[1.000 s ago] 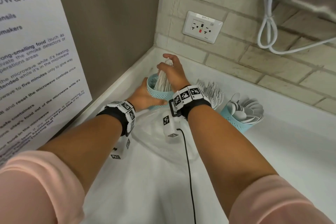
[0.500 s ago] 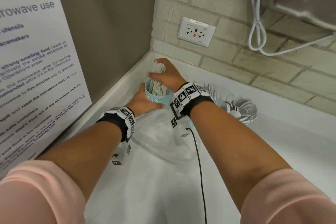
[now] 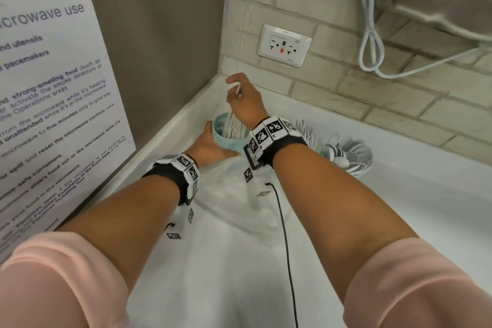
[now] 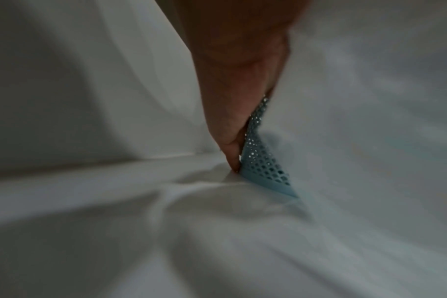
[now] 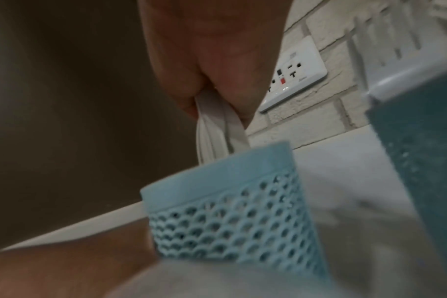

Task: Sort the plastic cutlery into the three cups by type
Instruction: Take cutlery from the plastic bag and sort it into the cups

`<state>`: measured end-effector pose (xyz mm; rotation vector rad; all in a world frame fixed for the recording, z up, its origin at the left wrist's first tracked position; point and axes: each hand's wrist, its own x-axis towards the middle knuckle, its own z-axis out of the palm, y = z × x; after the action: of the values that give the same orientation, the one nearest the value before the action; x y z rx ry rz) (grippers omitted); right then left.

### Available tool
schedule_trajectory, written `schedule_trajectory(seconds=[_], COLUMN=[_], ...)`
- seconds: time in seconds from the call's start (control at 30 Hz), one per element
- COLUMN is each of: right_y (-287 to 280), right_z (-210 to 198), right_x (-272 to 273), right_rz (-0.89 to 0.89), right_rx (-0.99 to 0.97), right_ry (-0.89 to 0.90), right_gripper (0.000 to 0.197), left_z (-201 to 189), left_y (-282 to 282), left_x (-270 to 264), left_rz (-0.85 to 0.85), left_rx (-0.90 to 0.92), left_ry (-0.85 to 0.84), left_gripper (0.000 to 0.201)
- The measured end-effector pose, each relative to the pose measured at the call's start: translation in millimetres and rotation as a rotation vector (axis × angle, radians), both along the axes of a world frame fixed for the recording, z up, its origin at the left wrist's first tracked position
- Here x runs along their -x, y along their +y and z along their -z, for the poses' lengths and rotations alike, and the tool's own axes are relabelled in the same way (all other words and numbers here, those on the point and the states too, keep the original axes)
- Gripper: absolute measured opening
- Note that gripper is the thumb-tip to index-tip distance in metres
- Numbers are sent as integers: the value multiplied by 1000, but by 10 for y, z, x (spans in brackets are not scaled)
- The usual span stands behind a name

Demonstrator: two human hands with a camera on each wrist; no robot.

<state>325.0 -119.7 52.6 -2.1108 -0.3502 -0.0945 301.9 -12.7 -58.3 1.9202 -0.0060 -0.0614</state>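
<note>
Holds the perforated light-blue cup (image 4: 263, 171) with the left hand (image 4: 242, 70), palm laid along its wall and one fingertip (image 4: 232, 159) touching low near its base. Stands on a white counter (image 4: 166, 231). Left of the cup, a pale upstand (image 4: 77, 90) meeting the counter. Right of the cup, only blurred white.

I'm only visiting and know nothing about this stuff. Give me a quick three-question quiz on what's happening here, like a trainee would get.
1. True or false: the left hand grips the leftmost mesh cup.
2. What fills the rightmost cup? A forks, B spoons, C knives.
3. Fill in: the right hand has its fingers pinching ____ cutlery.
Key: 1 true; 2 B; 3 white.
</note>
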Motion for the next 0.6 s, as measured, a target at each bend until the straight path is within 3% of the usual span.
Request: schedule_trajectory(seconds=[0.07, 0.1, 0.17, 0.23, 0.3, 0.43, 0.5, 0.6], right_y=[-71, -106, -179, -269, -409, -818, -1013, -1190], right_z=[-62, -79, -122, -186, -255, -352, -332, -246], right_x=[16, 17, 45, 84, 106, 129, 136, 209], right_rz=[-149, -183, -154, -52, 58, 233, 280, 286], right_rx=[332, 454, 454, 335, 339, 480, 487, 489], right_ry=[45, 67, 79, 21, -21, 17, 53, 93], right_gripper=[35, 41, 57, 64, 60, 58, 64, 76], left_z=[-63, -94, -253, -350, -460, -665, -724, -738], left_y=[-39, -56, -114, -144, -123, -105, -155, -405], left_x=[46, 64, 190, 274, 358, 420, 478, 613], left_rz=[-23, -34, -10, 41, 46, -161, -345, -345], left_rx=[4, 5, 42, 61, 25, -79, -171, -341], left_ry=[17, 17, 3, -1, 84, 330, 282, -100], left_gripper=[108, 90, 58, 56, 60, 66, 70, 52])
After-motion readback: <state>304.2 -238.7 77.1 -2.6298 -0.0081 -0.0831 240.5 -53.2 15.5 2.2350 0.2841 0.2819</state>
